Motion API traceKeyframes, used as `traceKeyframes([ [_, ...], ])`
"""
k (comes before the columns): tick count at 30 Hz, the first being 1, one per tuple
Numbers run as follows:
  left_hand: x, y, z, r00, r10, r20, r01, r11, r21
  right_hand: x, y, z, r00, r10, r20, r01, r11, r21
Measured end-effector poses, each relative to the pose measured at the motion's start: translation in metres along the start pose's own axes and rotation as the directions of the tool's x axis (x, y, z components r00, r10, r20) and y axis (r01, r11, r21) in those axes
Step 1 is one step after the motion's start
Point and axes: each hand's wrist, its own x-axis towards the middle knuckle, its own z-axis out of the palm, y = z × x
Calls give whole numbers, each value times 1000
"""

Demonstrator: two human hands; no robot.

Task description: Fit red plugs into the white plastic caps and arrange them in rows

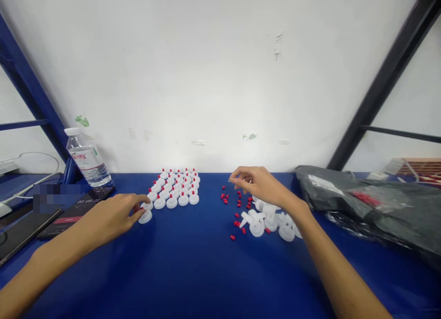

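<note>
My left hand [126, 213] pinches a white cap with a red tip [145, 216] that is at the table surface, at the near left corner of a block of similar capped pieces [171, 202] standing in rows. My right hand [253, 181] hangs above scattered small red tips [225, 201], its fingers curled together; whatever they hold, if anything, is too small to make out. Below and beside the right wrist lies a loose pile of white nozzle caps [256, 227] without red tips, some of them tipped over.
On the blue table [193, 273], a water bottle [88, 160], a lit phone [74, 213] and a dark flat device [24, 231] are at left. A grey plastic bag [372, 208] lies at right. A white wall [213, 80] rises behind.
</note>
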Motion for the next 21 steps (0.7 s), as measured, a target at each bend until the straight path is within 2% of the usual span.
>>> traceKeyframes([
  [3, -3, 9, -8, 1000, 3, 31, -9, 984, 179, -4, 4, -9, 990, 50, 135, -50, 999, -4],
  [6, -8, 31, -14, 999, 17, -51, -4, 969, 246, -9, 9, -14, 952, 122, 281, -121, 992, -20],
  [8, -12, 56, -13, 994, 86, -73, -74, 985, 158, -11, 13, -15, 922, 169, 348, -147, 985, -89],
  [10, -14, 86, -6, 973, 226, -51, -227, 974, -14, -12, 16, -14, 891, 218, 399, -171, 974, -152],
  [13, -13, 132, 14, 912, 410, 20, -397, 892, -217, -11, 19, -11, 849, 264, 458, -202, 963, -180],
  [15, -8, 154, 30, 871, 488, 52, -451, 838, -306, -9, 21, -9, 834, 279, 475, -209, 958, -197],
  [18, 2, 171, 50, 841, 536, 73, -472, 792, -386, -6, 21, -7, 826, 297, 479, -210, 951, -229],
  [21, 9, 172, 65, 831, 554, 51, -481, 760, -437, -7, 18, -10, 825, 307, 474, -211, 946, -245],
])
